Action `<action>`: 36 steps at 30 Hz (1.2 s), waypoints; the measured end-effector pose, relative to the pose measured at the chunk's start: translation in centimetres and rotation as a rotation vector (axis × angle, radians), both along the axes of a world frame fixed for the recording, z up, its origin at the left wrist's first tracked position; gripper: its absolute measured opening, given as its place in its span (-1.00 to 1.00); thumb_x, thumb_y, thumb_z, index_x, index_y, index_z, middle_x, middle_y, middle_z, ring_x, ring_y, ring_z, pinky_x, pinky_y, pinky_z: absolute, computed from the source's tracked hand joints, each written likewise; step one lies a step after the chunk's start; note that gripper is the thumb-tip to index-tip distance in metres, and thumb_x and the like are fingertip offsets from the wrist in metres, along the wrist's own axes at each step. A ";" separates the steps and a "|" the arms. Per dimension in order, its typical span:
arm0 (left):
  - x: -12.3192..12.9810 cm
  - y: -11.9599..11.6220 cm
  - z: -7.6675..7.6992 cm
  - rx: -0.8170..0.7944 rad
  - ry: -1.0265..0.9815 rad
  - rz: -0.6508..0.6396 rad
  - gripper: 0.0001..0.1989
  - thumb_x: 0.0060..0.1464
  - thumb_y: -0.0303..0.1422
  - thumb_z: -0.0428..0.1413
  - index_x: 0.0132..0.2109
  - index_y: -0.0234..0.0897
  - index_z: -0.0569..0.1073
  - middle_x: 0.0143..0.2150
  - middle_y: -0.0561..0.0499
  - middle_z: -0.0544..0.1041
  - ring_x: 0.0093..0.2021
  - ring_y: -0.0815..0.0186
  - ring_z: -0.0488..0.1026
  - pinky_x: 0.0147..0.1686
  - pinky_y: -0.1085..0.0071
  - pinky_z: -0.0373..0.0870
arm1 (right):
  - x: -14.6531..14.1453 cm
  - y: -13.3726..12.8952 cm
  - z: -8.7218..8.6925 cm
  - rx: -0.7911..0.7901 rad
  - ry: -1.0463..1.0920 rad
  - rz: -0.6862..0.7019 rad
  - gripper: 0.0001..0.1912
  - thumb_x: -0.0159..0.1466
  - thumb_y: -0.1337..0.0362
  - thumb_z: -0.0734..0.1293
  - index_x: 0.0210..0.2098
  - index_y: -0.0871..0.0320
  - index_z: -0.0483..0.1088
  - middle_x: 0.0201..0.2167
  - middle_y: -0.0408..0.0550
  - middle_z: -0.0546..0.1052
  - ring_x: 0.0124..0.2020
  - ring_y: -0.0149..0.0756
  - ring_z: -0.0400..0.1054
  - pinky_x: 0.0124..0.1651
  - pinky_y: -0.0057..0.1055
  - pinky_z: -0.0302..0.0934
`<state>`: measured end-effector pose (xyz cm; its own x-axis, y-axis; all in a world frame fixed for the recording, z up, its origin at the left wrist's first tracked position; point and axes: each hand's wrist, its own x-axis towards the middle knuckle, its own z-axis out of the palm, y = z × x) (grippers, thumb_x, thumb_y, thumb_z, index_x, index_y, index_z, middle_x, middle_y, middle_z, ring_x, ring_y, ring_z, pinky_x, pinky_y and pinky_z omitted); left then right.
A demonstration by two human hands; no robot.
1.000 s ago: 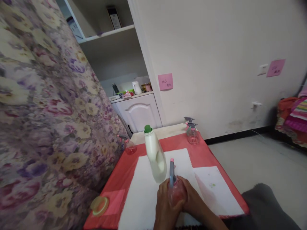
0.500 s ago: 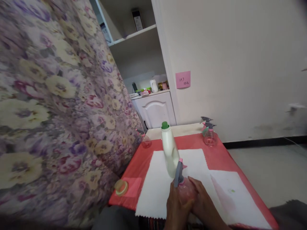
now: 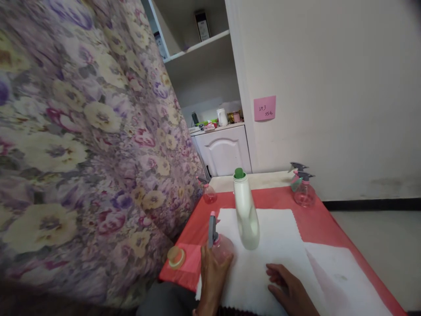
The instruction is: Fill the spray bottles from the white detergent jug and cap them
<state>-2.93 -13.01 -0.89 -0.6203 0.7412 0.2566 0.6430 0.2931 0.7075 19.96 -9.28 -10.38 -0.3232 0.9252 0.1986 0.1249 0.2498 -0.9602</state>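
Observation:
My left hand (image 3: pixel 213 272) is wrapped round a clear pink spray bottle (image 3: pixel 223 248) with a grey trigger head, at the left part of the white cloth (image 3: pixel 269 228). My right hand (image 3: pixel 284 283) hovers over the cloth's front right, fingers apart and slightly curled, holding nothing. Between and beyond the hands stands a pale green bottle (image 3: pixel 245 210) with a green cap (image 3: pixel 239 173) on its top. The base of the spray bottle is partly hidden by my left hand.
On the red tablecloth (image 3: pixel 272 197) are a spray bottle (image 3: pixel 209 194) at back left, two more at back right (image 3: pixel 305 194), and a tape roll (image 3: pixel 176 257) at front left. A white sheet (image 3: pixel 345 272) lies at right. A floral curtain (image 3: pixel 108 153) borders the left side.
My left hand has moved left with the spray bottle. My right hand has let go of it and moved to the right. The view has shifted slightly.

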 end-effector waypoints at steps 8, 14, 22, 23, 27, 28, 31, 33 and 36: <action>0.4 -0.3 -1.7 -0.025 0.018 -0.074 -0.41 -0.01 -0.23 0.09 0.14 -0.40 0.19 0.12 -0.29 0.33 0.22 0.00 0.23 0.21 0.09 0.16 | 0.4 -0.2 0.4 0.004 -0.054 0.033 -0.65 0.09 0.26 0.34 -0.10 0.06 0.46 -0.22 -0.03 0.62 -0.20 -0.15 0.51 -0.06 -0.23 0.41; -2.0 -0.3 -0.4 0.067 -0.258 -0.355 -0.35 -0.08 -0.12 0.14 0.14 -0.25 0.20 0.16 -0.17 0.41 0.18 0.09 0.35 0.17 0.16 0.28 | 0.5 -0.1 0.7 -0.018 -0.057 0.066 -0.64 0.06 0.29 0.36 -0.12 0.03 0.47 -0.22 -0.06 0.63 -0.21 -0.15 0.51 -0.07 -0.24 0.41; -2.2 -0.2 -0.1 0.048 -0.188 -0.347 -0.39 -0.18 -0.15 0.27 0.05 -0.26 0.39 0.01 -0.11 0.48 0.07 0.06 0.42 0.09 0.16 0.36 | 0.5 -0.1 0.8 0.003 -0.084 0.079 -0.64 0.09 0.32 0.33 -0.09 0.05 0.45 -0.21 -0.05 0.61 -0.18 -0.15 0.51 -0.04 -0.23 0.39; -2.0 -0.1 -0.3 0.052 -0.145 -0.312 -0.40 -0.18 -0.20 0.27 0.05 -0.26 0.40 -0.02 -0.10 0.47 0.05 0.06 0.42 0.08 0.16 0.36 | 0.5 -0.1 0.8 0.002 -0.091 0.082 -0.65 0.10 0.32 0.33 -0.09 0.06 0.44 -0.20 -0.04 0.61 -0.17 -0.15 0.50 -0.03 -0.23 0.39; -1.3 0.2 -1.2 0.071 -0.126 -0.238 -0.43 -0.18 -0.32 0.24 0.06 -0.26 0.38 0.01 -0.08 0.42 0.10 0.09 0.38 0.14 0.18 0.29 | 0.5 -0.1 0.7 0.001 -0.103 0.088 -0.64 0.11 0.30 0.32 -0.07 0.06 0.43 -0.19 -0.04 0.60 -0.16 -0.16 0.50 -0.03 -0.25 0.38; -1.4 0.3 -1.5 0.070 -0.152 -0.259 -0.41 -0.20 -0.33 0.24 0.06 -0.26 0.36 0.04 -0.10 0.42 0.12 0.08 0.37 0.16 0.17 0.27 | 0.5 -0.1 0.7 -0.001 -0.103 0.087 -0.64 0.11 0.30 0.32 -0.07 0.06 0.43 -0.19 -0.04 0.60 -0.16 -0.16 0.50 -0.03 -0.26 0.38; -1.8 0.2 -2.1 0.057 -0.243 -0.362 -0.31 -0.22 -0.31 0.26 0.12 -0.28 0.30 0.11 -0.15 0.44 0.17 0.06 0.36 0.18 0.16 0.25 | 0.5 -0.1 1.0 -0.006 -0.115 0.087 -0.64 0.10 0.30 0.32 -0.08 0.06 0.43 -0.20 -0.05 0.60 -0.17 -0.17 0.50 -0.03 -0.27 0.38; -2.1 0.0 -2.5 0.044 -0.267 -0.383 -0.26 -0.21 -0.31 0.27 0.16 -0.28 0.25 0.16 -0.17 0.42 0.18 0.07 0.35 0.19 0.19 0.24 | 0.5 -0.2 1.4 -0.006 -0.135 0.080 -0.65 0.10 0.30 0.32 -0.09 0.07 0.43 -0.21 -0.05 0.61 -0.17 -0.18 0.50 -0.04 -0.30 0.38; -2.2 -0.1 -3.2 0.037 -0.254 -0.371 -0.23 -0.19 -0.34 0.27 0.20 -0.25 0.21 0.17 -0.16 0.42 0.19 0.08 0.35 0.20 0.19 0.24 | 0.4 -0.3 1.7 -0.002 -0.153 0.064 -0.65 0.11 0.27 0.31 -0.09 0.08 0.43 -0.21 -0.05 0.61 -0.17 -0.21 0.50 -0.03 -0.35 0.36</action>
<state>-5.09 -13.10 -4.11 -0.3612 0.9184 0.1612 0.5045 0.0470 0.8622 20.39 -9.62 -8.66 -0.4083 0.9019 0.1409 0.2539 0.2605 -0.9315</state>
